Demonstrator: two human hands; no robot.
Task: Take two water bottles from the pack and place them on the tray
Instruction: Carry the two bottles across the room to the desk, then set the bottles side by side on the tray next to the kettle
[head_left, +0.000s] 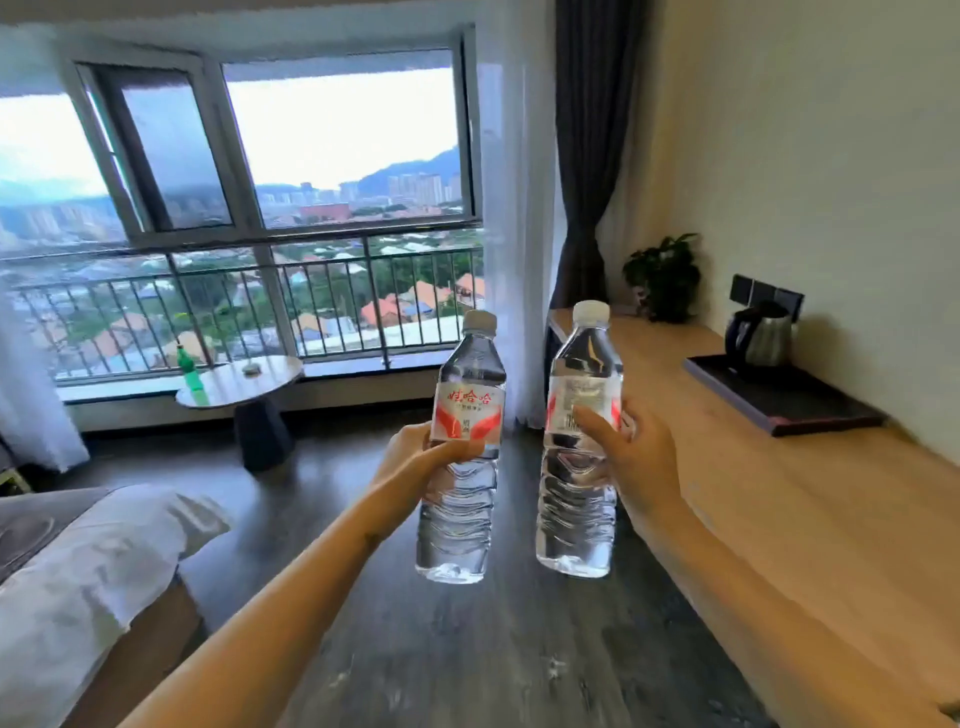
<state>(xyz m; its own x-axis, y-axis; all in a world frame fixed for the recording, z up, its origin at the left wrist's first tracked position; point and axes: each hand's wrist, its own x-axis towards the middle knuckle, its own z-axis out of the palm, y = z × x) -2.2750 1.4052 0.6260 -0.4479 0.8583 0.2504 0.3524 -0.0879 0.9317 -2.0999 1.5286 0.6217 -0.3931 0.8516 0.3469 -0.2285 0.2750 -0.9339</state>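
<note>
Head view, centre frame: left hand (415, 457) grips clear bottle labelled 娃哈哈 (462, 452); right hand (634, 462) grips matching white-capped bottle (579, 467).

Both hands grip upright water bottles (460, 447) (one each), the tray (789, 402) well apart

Left hand (415, 457): fingers wrapped behind the left water bottle (462, 452), out of sight; thumb covers the label's lower edge. Right hand (631, 457): palm hidden against the right water bottle (579, 447); small print on that label unreadable. Kettle (761, 338) on the tray (779, 400): base blurred. Bed (78, 571), left of the bottles, cut by the frame edge. Both forearms run out at the bottom.
</note>
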